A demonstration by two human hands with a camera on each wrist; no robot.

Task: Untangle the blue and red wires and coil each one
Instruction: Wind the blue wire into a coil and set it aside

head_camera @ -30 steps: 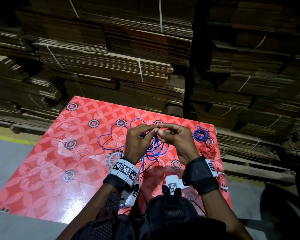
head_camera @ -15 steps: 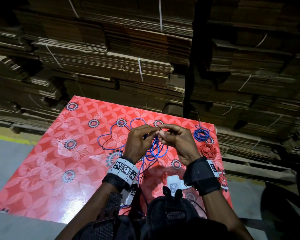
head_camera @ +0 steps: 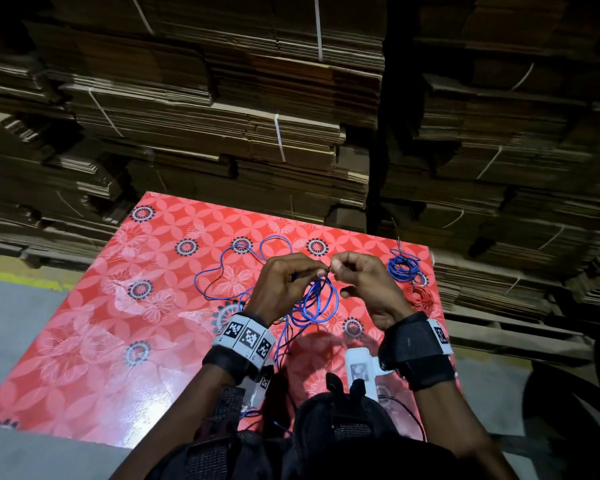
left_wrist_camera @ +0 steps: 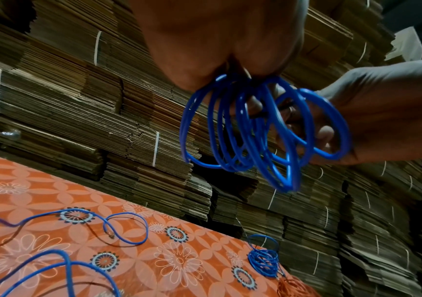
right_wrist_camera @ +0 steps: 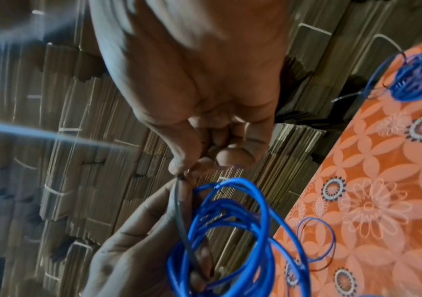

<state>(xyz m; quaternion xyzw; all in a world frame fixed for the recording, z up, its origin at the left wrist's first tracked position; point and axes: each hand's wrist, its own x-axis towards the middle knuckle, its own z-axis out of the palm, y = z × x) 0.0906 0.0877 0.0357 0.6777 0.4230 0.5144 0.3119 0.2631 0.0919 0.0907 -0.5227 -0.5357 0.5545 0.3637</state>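
Above the red floral tablecloth (head_camera: 125, 306) my two hands meet fingertip to fingertip. The left hand (head_camera: 317, 273) grips a bunch of blue wire loops (head_camera: 317, 304) that hang below it, seen close in the left wrist view as blue wire loops (left_wrist_camera: 255, 130). My right hand (head_camera: 334, 269) pinches a thin dark stretch of this wire (right_wrist_camera: 179, 186) between thumb and finger, right beside the left fingertips. The wire's free length (head_camera: 222, 268) trails in curves over the cloth to the left. A finished blue coil (head_camera: 403, 268) and a red coil (head_camera: 420, 297) lie at the cloth's right edge.
Tall stacks of strapped flat cardboard (head_camera: 257, 116) rise directly behind the table and to its right. Grey floor (head_camera: 11, 317) lies on the left. Wrist bands with black-and-white markers (head_camera: 245, 336) sit on both forearms.
My right hand's fingers have drawn back from over the left hand to a fine pinch at the wire beside the left fingertips. The hanging loops have barely shifted.
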